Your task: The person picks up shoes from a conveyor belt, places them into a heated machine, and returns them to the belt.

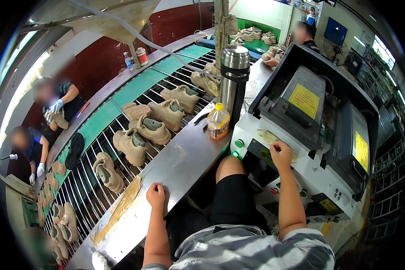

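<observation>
Head view: left hand [155, 196] sat curled near-closed at bench [184, 168], right hand [281, 155] likewise beside machine [256, 130]; neither visibly held anything. Steering clear of red button [274, 191] seemed wise.

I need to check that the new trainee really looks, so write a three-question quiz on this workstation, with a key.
1. True or false: the left hand is held flat with its fingers spread wide.
2. What colour is the cap of the plastic bottle beside the steel flask?
A) red
B) yellow
C) blue
3. Which of the person's own hands is nearer to the white-fronted machine?

Key:
1. False; it is curled up.
2. B.
3. The right hand, raised at the front panel.
</observation>
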`<state>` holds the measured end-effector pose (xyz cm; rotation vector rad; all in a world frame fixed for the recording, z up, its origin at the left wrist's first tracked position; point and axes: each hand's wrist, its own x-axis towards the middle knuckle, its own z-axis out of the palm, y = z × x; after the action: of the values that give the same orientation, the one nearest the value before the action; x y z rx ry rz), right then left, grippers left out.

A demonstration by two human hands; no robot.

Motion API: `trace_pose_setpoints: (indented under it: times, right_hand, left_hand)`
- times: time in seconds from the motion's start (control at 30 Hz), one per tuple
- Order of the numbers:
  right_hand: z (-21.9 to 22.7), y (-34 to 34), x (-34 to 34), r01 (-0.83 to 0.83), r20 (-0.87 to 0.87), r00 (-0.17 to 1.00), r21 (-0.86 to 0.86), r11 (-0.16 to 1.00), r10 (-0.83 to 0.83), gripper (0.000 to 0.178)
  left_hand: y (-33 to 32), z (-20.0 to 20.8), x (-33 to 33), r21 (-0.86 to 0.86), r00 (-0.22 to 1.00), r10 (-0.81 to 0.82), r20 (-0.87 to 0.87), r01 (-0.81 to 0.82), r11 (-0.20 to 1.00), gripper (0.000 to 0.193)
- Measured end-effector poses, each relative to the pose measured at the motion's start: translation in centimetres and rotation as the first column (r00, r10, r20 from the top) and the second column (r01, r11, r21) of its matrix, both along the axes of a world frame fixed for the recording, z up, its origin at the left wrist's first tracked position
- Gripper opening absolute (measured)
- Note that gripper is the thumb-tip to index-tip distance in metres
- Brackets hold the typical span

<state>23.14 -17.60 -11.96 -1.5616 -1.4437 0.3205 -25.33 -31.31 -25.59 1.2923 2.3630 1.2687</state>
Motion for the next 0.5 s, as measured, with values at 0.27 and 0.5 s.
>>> trace_pose_setpoints:
  times: [0.27,0.5]
  right_hand:
    - [0.39,-0.14,-0.24,0.013,0.073,0.997,0.035,0.999,-0.016,0.008]
    - [0.48,-0.31,-0.36,0.016,0.1,0.995,0.056,0.998,-0.021,0.008]
  left_hand:
    - [-0.11,0.74,0.4,0.018,1.0,-0.002,-0.021,0.003,1.0,0.014]
    - [-0.19,-0.12,-0.1,-0.002,0.999,0.002,-0.042,-0.002,1.0,0.015]
